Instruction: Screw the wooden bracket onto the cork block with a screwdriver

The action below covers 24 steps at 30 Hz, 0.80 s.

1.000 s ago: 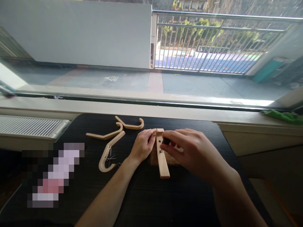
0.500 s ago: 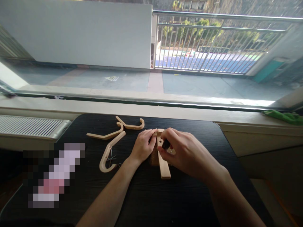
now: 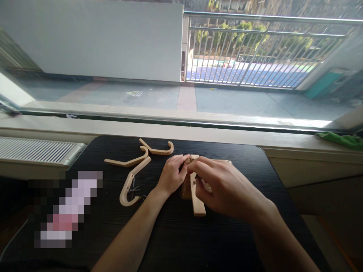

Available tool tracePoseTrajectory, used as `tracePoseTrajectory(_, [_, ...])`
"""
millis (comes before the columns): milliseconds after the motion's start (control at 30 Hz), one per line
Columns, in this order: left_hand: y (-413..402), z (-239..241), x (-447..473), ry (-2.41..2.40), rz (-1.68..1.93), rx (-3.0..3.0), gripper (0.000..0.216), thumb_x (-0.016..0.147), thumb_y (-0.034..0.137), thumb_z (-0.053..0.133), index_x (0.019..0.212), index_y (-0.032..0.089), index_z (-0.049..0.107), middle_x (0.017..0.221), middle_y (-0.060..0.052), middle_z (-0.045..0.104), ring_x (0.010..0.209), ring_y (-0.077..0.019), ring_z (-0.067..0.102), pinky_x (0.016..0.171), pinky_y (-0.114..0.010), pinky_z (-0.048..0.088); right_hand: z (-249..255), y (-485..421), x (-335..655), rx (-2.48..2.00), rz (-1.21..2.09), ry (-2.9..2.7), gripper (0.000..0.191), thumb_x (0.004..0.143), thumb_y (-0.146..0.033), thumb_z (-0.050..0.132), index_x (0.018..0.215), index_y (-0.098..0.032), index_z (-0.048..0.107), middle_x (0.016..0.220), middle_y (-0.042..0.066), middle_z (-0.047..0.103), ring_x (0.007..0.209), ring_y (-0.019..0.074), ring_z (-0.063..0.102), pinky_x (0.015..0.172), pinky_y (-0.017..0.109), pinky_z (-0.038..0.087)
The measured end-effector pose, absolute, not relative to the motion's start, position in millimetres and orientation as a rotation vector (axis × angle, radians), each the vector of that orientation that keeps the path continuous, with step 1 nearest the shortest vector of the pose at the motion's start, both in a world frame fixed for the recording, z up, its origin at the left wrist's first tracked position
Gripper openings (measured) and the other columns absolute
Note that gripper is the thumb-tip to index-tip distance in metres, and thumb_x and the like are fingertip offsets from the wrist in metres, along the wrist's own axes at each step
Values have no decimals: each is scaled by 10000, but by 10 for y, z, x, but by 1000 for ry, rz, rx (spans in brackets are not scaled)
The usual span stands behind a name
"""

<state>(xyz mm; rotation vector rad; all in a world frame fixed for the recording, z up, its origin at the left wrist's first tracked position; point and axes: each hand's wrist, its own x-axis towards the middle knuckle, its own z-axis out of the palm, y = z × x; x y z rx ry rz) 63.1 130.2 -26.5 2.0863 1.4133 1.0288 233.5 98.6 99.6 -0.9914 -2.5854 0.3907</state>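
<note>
Left hand point(image 3: 172, 172): part-curled against block point(image 3: 186, 190), grip unclear | Right hand point(image 3: 217, 179): curled, hold hidden; wooden strip point(image 3: 199, 206) beneath it

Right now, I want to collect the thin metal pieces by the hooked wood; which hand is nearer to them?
Left. The left hand is to the right of the thin metal pieces, apart from them; the right hand is farther right, at the wooden strip.

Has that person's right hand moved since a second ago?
Yes: judged against the black table, the right hand has shifted slightly left, and it now covers the upper hole in the wooden piece.
</note>
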Motion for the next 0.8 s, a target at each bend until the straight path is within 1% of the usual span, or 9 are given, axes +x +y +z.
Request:
tracePoseTrajectory(67, [1297,-259,634,1429,1041,2093,319,895,193,498,1155,189,681,1175,-90,720,1123,-243,640,1043,-433,480,1012,974,2348,-955,450,-2583,295,814,-75,478,1068,-186,580,1048,63,662,943,220,625,774,314,439])
tracePoseTrajectory(133, [1295,-255,639,1440,1046,2102,317,893,190,498,1154,196,678,1150,-83,727,1104,-236,647,1031,-422,490,1015,977,2365,-939,496,-2572,309,828,-69,456,1089,-187,572,1093,70,657,988,222,621,795,315,443])
tracePoseTrajectory(333, [1304,-263,644,1432,1038,2112,319,882,176,508,1151,187,679,1154,-85,727,1111,-243,646,1044,-428,474,992,1008,2415,-948,528,-2535,238,847,-70,456,1027,-193,550,1018,60,673,846,194,617,727,297,432])
tracePoseTrajectory(467, [1302,-274,641,1455,1060,2108,316,876,173,509,1140,189,681,1136,-82,732,1099,-238,652,1025,-414,489,977,1016,2422,-907,559,-2522,199,868,-80,461,1010,-193,542,919,37,671,794,179,603,704,283,421])
tracePoseTrajectory(567, [1305,-286,647,1455,1069,2112,305,877,174,508,1126,176,685,1121,-90,735,1094,-245,655,1024,-424,489,974,1028,2429,-908,588,-2505,191,858,-71,470,991,-183,548,880,33,666,743,161,586,687,271,420])
tracePoseTrajectory(667, [1311,-298,655,1452,1080,2111,297,888,180,502,1123,175,684,1127,-95,735,1093,-248,656,1021,-430,490,984,1038,2441,-926,617,-2490,223,847,-53,463,1002,-184,553,904,40,674,749,158,592,680,265,429])
tracePoseTrajectory(800, [1313,-302,657,1453,1103,2091,289,898,196,506,1127,191,682,1125,-81,738,1080,-239,663,1018,-411,496,1004,1042,2451,-873,654,-2476,251,898,-60,446,1087,-186,550,1001,58,690,839,166,625,752,277,462])
